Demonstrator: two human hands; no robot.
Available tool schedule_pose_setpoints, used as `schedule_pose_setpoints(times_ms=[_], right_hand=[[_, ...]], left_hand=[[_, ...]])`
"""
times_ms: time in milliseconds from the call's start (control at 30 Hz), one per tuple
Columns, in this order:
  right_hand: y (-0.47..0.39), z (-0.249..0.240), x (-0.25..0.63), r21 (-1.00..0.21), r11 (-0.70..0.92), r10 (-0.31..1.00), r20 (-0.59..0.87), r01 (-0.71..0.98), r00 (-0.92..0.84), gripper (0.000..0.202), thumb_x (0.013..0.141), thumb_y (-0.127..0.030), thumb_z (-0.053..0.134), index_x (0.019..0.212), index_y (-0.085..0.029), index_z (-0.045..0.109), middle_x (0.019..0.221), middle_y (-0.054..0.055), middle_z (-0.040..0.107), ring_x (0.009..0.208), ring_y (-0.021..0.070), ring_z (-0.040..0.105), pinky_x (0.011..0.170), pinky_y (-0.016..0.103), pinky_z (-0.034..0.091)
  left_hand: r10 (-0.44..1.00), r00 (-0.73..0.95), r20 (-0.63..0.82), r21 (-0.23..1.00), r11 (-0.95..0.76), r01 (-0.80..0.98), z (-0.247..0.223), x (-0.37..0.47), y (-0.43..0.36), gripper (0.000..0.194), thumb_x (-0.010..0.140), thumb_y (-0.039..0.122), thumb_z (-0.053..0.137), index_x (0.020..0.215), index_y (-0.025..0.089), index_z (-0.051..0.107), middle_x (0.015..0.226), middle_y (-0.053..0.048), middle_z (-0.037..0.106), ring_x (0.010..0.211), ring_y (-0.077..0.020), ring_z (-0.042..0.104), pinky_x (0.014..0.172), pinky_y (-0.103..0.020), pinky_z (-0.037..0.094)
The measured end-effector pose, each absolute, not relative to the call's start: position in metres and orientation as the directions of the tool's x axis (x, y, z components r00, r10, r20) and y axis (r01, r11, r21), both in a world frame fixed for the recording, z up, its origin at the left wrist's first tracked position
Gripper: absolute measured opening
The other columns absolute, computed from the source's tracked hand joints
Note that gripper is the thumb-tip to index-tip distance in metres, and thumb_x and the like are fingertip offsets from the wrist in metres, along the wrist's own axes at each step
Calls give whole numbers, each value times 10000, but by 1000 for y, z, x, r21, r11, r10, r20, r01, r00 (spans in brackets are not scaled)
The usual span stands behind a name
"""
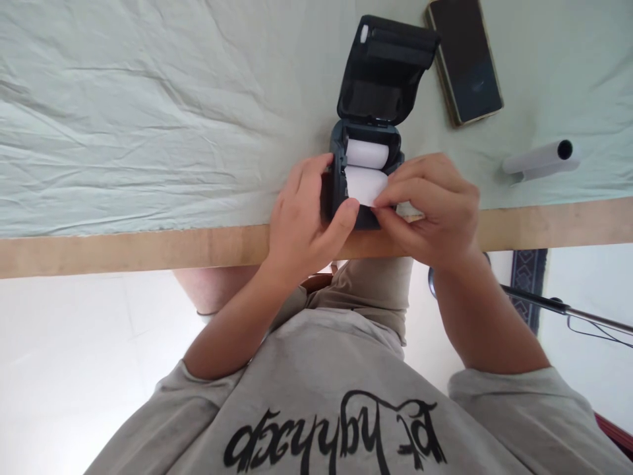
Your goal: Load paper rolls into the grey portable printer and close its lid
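A small dark receipt printer (337,178) stands at the table's near edge, its black lid (380,76) swung up and back. Inside lies a white paper roll (366,153), and a loose end of paper (363,186) comes toward me over the front. My left hand (309,214) wraps the printer's left side, fingers along the wall and thumb at the front by the paper. The paper's right front corner is pinched between the thumb and fingers of my right hand (428,204).
Past the printer on the right lies a phone (467,63), close to the raised lid. Another white roll (537,161) with a dark core rests farther right. Wrinkled pale green cloth (163,119) covers the table up to its wooden edge (133,253). A thin pole (593,316) shows below right.
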State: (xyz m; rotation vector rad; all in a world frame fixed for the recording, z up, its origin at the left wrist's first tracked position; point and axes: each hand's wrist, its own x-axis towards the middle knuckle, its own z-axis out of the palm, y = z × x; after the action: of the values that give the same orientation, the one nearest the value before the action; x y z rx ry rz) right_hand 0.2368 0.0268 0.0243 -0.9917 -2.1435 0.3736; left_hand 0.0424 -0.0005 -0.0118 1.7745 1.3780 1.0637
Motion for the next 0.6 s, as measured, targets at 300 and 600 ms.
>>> schedule_pose_setpoints(times_ms=[300, 600], right_hand=[[20, 15, 242, -486, 706, 706, 540, 516, -457, 164, 782, -165, 684, 834, -318, 657, 802, -7, 673, 801, 218, 665, 757, 441, 513], [36, 5, 253, -794, 355, 935, 316, 494, -164, 292, 890, -428, 640, 1159, -332, 577, 1161, 16, 594, 1093, 207, 602, 841, 377, 542]], left_hand=[[976, 80, 202, 847, -215, 487, -16, 46, 1, 488, 901, 464, 650, 1309, 266, 469, 1337, -117, 593, 1249, -323, 589, 1037, -489, 491], [980, 91, 179, 809, -199, 553, -8, 47, 0, 504, 863, 362, 649, 1309, 218, 464, 1351, -143, 590, 1278, -324, 580, 1071, -457, 479]])
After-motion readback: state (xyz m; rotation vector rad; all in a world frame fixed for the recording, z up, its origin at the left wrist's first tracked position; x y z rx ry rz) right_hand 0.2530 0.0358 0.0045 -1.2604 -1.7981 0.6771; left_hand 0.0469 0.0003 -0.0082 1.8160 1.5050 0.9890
